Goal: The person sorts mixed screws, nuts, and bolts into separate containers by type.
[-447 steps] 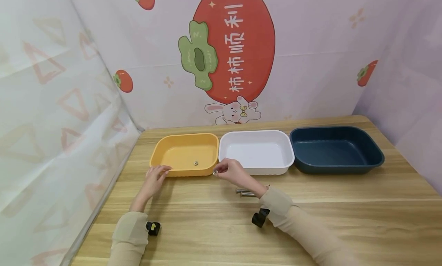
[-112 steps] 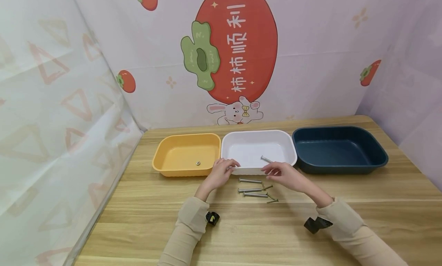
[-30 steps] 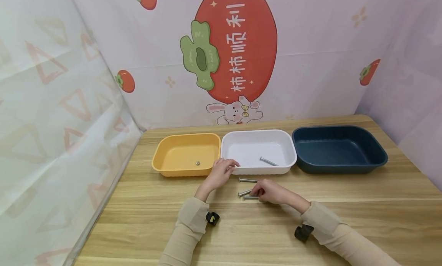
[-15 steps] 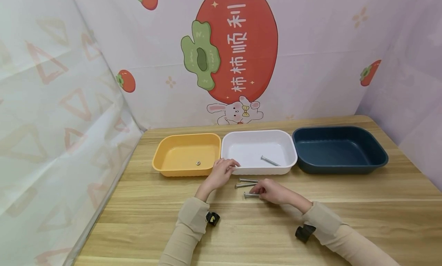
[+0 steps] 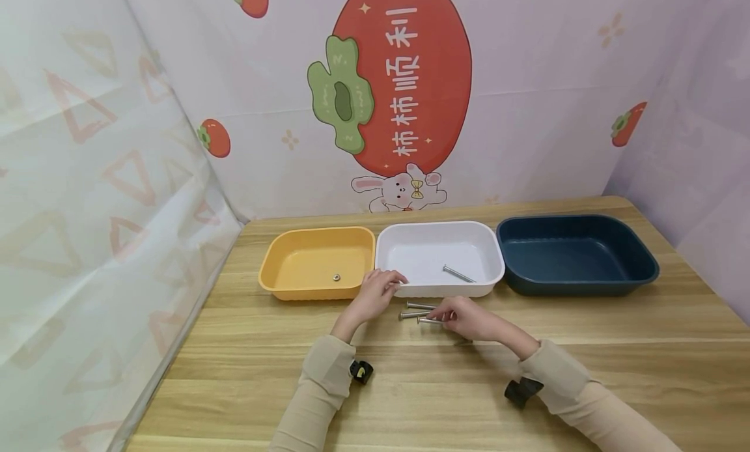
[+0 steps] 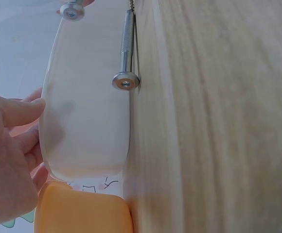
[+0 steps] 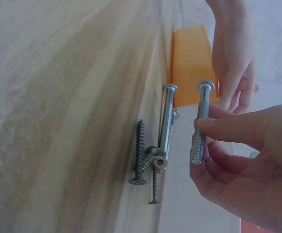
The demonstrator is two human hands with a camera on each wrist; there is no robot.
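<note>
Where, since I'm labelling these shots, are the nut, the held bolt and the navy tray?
Nut (image 5: 336,277): head view, on its middle.
Held bolt (image 7: 202,110): right wrist view, on its shank.
Navy tray (image 5: 577,288): head view, on its front wall.

A light-brown tabletop with wood grain (image 5: 410,406) is seen, its far right corner rounded. Behind it, a pale pinkish-white printed backdrop (image 5: 539,126) is hung. A large red persimmon (image 5: 439,81) is printed on it sideways, with a green lobed leaf cap (image 5: 331,81) at its left and white Chinese lettering (image 5: 403,77) along its middle. At its lower edge, a white cartoon rabbit (image 5: 390,190) with a yellow bow (image 5: 416,189) is drawn. Smaller red persimmons (image 5: 218,138) are scattered around, with pale four-petalled flowers (image 5: 290,139). At the left, a creased white sheet (image 5: 41,172) is marked with red and beige triangle outlines (image 5: 79,107); the right side is covered by a pale lilac sheet (image 5: 709,178).
</note>
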